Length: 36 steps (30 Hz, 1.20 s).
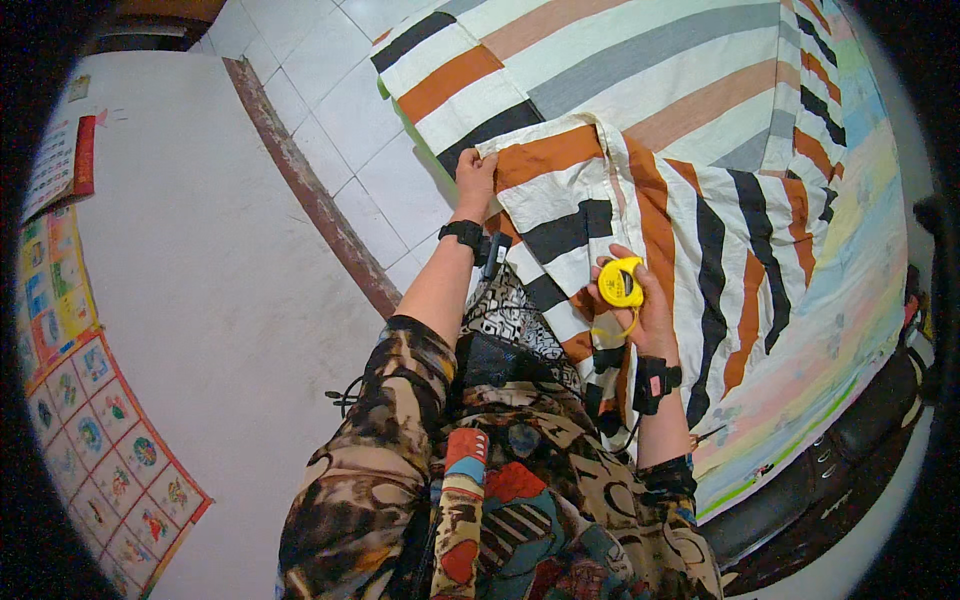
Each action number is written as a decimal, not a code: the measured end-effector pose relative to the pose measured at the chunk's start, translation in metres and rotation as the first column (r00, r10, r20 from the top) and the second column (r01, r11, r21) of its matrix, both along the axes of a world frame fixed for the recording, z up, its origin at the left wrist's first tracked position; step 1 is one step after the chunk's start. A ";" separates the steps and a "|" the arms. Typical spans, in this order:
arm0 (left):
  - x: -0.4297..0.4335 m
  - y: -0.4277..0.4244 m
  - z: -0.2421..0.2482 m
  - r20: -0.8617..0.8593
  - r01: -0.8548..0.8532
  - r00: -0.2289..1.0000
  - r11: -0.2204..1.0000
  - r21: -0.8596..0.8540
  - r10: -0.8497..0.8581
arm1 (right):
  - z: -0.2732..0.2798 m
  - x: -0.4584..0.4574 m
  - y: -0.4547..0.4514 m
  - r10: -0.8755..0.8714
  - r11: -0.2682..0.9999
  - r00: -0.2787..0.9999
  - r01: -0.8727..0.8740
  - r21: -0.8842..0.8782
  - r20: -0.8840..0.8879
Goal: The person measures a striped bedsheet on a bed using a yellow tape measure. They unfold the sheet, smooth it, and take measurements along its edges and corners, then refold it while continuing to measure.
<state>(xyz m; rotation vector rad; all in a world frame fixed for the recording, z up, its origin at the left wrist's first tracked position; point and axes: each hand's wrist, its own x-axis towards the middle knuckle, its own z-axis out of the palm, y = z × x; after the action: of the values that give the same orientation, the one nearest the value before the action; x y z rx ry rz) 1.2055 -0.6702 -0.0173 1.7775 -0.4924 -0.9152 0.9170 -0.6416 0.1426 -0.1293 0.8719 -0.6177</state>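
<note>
A striped cloth (555,161) in white, rust orange and black lies spread out before me, its near part folded back and hanging towards my lap. My left hand (475,178) pinches the cloth at a corner of its hemmed edge. In my right hand (651,304), turned palm up over the hanging folds, rests a yellow tape measure (618,285). A yellow wrist loop dangles from its case. No drawn-out blade can be made out. Both wrists wear black straps with small devices.
Under the cloth is a pastel-patterned sheet (874,247) on what looks like a bed. Dark brown padded furniture (825,480) runs along the right edge. To the left stands a white wall (217,315) with picture charts (112,442) and a worn brown skirting board (315,195) beside floor tiles (330,112).
</note>
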 end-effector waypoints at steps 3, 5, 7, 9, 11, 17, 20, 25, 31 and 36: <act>0.001 -0.005 0.015 0.223 0.035 0.972 0.983 0.183 -0.076 | 0.000 0.010 -0.002 0.004 1.000 1.000 -0.004 -0.010 -0.022; 0.001 -0.009 0.020 0.251 0.058 0.961 0.975 0.212 -0.112 | 0.001 0.018 -0.005 -0.002 1.000 1.000 0.002 -0.005 -0.024; 0.004 -0.011 0.024 0.290 0.086 0.947 0.977 0.197 -0.142 | 0.001 0.030 -0.009 -0.014 1.000 1.000 0.014 0.015 -0.015; 0.007 -0.012 0.028 0.320 0.131 0.931 0.978 0.161 -0.177 | -0.002 0.045 -0.017 -0.023 1.000 1.000 0.023 0.018 -0.011; 0.012 -0.013 0.032 0.315 0.206 0.913 0.959 0.195 -0.260 | -0.005 0.060 -0.027 -0.030 0.999 1.000 0.030 0.028 0.003; 0.023 -0.019 0.042 0.245 0.421 0.853 0.884 0.201 -0.462 | -0.027 0.116 -0.070 0.145 0.988 0.979 -0.150 -0.024 -0.141; 0.028 -0.023 0.047 0.216 0.526 0.810 0.838 0.146 -0.546 | -0.036 0.133 -0.088 0.280 0.949 0.925 -0.308 -0.074 -0.259; 0.033 -0.025 0.057 0.189 0.642 0.738 0.760 0.103 -0.648 | -0.050 0.155 -0.108 0.391 0.782 0.731 -0.584 -0.217 -0.560; 0.033 -0.022 0.062 0.276 0.722 0.674 0.690 -0.050 -0.685 | -0.046 0.160 -0.133 0.596 0.557 0.561 -0.804 -0.207 -0.575; 0.032 -0.012 0.065 0.449 0.745 0.640 0.645 -0.167 -0.623 | -0.045 0.153 -0.140 0.585 0.571 0.572 -0.794 -0.209 -0.575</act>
<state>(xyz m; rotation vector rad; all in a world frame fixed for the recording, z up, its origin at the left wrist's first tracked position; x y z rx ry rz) 1.2371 -0.6819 0.0480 1.4133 -1.5778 -0.9347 1.0697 -0.7820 0.0975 -1.0583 1.0053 0.0275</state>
